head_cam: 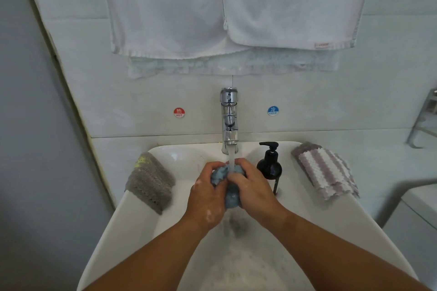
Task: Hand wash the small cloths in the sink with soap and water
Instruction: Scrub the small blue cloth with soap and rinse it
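Over the white ceramic sink [132,220], the left hand [208,196] and the right hand [254,188] grip a bunched blue cloth [218,176] under water running from the chrome tap [229,116], fingers [212,167] curled round it. On the rim lie 2 others: a grey knitted cloth [150,184] left, a purple-and-white striped cloth [326,172] right.

left hand [208,194] and right hand [251,186] grip a wadded blue cloth [221,176] under the faucet [229,120] stream, over the sink [132,227] | suds on left hand | grey cloth [150,182] on sink's left rim | striped cloth [327,171] on right rim | black soap pump [269,163] at back edge, right of faucet | white towels [212,7] on the wall above
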A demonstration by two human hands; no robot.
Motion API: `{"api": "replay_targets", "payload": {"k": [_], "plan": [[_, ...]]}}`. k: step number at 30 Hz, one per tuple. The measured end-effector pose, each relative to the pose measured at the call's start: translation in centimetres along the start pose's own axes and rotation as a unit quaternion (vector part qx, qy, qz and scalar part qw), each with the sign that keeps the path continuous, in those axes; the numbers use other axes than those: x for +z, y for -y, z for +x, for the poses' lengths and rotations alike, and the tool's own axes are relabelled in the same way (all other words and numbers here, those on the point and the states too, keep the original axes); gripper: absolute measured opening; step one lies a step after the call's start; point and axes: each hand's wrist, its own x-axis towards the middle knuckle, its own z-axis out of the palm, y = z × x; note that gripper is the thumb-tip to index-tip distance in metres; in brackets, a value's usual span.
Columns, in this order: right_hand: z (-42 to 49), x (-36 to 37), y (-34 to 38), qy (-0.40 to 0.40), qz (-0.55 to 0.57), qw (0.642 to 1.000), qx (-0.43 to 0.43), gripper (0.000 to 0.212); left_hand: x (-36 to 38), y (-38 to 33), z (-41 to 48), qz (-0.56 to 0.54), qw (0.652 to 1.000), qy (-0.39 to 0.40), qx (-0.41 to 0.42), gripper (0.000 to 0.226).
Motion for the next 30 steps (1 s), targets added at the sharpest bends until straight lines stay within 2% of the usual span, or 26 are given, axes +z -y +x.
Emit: {"api": "replay_targets", "payload": {"k": [3, 5, 8, 10, 13, 16, 20, 24, 30], "plan": [[-0.5, 0.3, 0.3, 0.034, 0.016, 0.999, -0.022, 0.015, -0.1, 0.2, 0.3, 0.043, 0.998, -0.042, 0.007, 0.015], [-0.4, 0.5, 0.1, 0.024, -0.021, 0.998, -0.048, 0.016, -0.2, 0.2, 0.2, 0.051, 0.998, -0.047, 0.015, 0.012], [-0.1, 0.3, 0.0, -0.028, -0.075, 0.995, -0.056, 0.012, 0.0, -0.4, -0.3, -0.048, 0.999, 0.01, -0.017, 0.014], [-0.1, 0.0, 0.1, -0.064, -0.103, 0.991, -0.052, 0.02, 0.2, -0.9, -0.7, -0.095, 0.993, 0.054, -0.033, 0.016], [0.2, -0.3, 0.2, -0.12, -0.109, 0.986, -0.029, 0.024, 0.5, -1.3, -0.8, -0.097, 0.991, 0.082, -0.036, 0.026], [0.5, -0.4, 0.2, -0.14, -0.074, 0.987, -0.024, 0.02, 0.7, -1.3, -1.0, -0.067, 0.993, 0.087, -0.048, 0.03], [0.2, -0.3, 0.2, -0.086, -0.017, 0.996, -0.016, 0.01, 1.0, -1.6, -0.9, -0.074, 0.992, 0.064, -0.076, 0.024], [0.0, -0.2, 0.5, -0.028, 0.054, 0.998, 0.019, 0.01, 0.9, -2.2, -0.3, -0.045, 0.996, 0.008, -0.076, 0.018], [0.4, -0.2, 1.5, -0.011, 0.043, 0.998, 0.045, 0.019, 0.8, -3.4, 0.5, -0.036, 0.994, -0.036, -0.096, 0.011]]}}
